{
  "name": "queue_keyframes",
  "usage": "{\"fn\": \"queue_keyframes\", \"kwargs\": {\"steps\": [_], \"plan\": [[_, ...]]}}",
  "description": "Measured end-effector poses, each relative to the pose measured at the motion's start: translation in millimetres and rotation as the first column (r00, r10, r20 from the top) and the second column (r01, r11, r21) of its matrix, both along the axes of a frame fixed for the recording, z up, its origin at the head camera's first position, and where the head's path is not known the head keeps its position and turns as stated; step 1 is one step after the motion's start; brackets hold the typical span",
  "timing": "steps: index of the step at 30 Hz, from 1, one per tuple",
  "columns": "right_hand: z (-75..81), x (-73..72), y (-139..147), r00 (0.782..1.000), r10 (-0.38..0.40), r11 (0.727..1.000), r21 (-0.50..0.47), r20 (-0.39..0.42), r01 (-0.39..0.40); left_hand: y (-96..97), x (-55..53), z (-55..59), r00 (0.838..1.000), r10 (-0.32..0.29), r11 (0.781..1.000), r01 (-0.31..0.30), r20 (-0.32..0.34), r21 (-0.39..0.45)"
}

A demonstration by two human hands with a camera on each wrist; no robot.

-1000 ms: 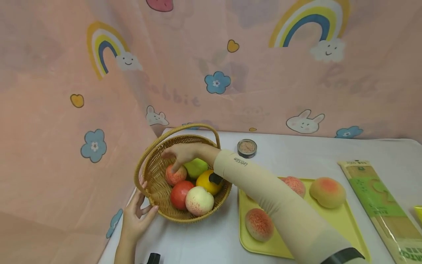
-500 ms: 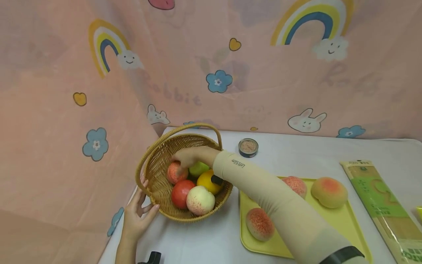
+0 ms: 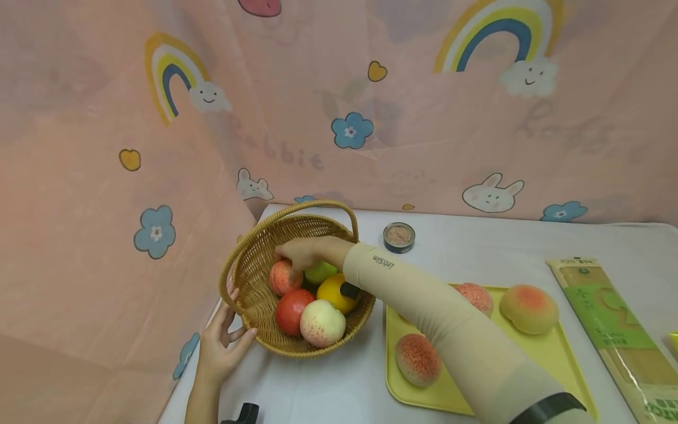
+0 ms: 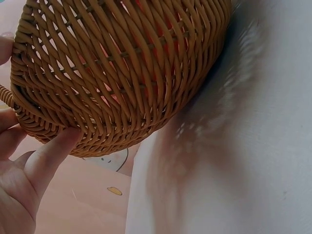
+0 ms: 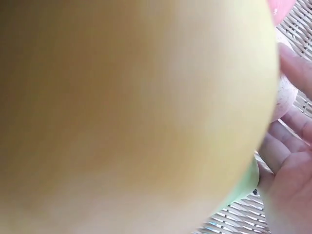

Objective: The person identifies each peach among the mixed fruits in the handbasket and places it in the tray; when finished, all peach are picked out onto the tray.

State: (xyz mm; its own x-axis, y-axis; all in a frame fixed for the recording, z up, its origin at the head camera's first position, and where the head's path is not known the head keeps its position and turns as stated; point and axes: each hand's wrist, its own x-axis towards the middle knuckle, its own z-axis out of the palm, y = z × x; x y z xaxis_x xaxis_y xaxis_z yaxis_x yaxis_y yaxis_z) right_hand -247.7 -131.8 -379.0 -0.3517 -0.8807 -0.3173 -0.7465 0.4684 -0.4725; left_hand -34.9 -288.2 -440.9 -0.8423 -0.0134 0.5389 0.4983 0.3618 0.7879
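A wicker basket with an arched handle stands at the left of the table, tilted toward me. My left hand holds its left rim near the handle's foot; in the left wrist view the thumb presses on the woven outside. Inside the basket, my right hand grips a small reddish peach. Around it lie a green fruit, a yellow fruit, a red round fruit and a pale speckled peach. The blurred yellow fruit fills most of the right wrist view.
A yellow tray with several peach-like fruits lies right of the basket, partly under my right forearm. A small round tin stands behind. A flat green-and-tan package lies at the right. Patterned pink cloth hangs behind the table.
My right hand has come down onto the reddish peach and closed its fingers on it. The left hand keeps its place on the basket rim.
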Motion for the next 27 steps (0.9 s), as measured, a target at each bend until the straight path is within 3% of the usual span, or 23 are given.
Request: {"fn": "queue_keyframes", "kwargs": {"steps": [6,12,19,27], "plan": [[-1.9,0.5,-1.2,1.000,-0.010,0.999,0.046,0.009,0.010,-1.4,-0.3,-2.9,1.000,0.010,1.000,-0.010,0.000,-0.014],[-3.3,0.7,-1.7,1.000,0.018,0.997,0.075,-0.019,-0.017,-3.0,0.0,-3.9,0.998,0.029,0.999,-0.027,0.061,-0.032],[-5.4,-0.5,0.3,0.992,0.076,0.997,-0.011,-0.102,-0.077,-3.2,1.0,-6.2,0.996,0.030,0.999,-0.027,0.085,-0.035],[-3.7,-1.7,0.9,1.000,0.021,0.990,-0.138,-0.013,-0.023,-3.3,0.9,-6.2,0.998,0.029,0.999,-0.026,0.060,-0.047]]}}
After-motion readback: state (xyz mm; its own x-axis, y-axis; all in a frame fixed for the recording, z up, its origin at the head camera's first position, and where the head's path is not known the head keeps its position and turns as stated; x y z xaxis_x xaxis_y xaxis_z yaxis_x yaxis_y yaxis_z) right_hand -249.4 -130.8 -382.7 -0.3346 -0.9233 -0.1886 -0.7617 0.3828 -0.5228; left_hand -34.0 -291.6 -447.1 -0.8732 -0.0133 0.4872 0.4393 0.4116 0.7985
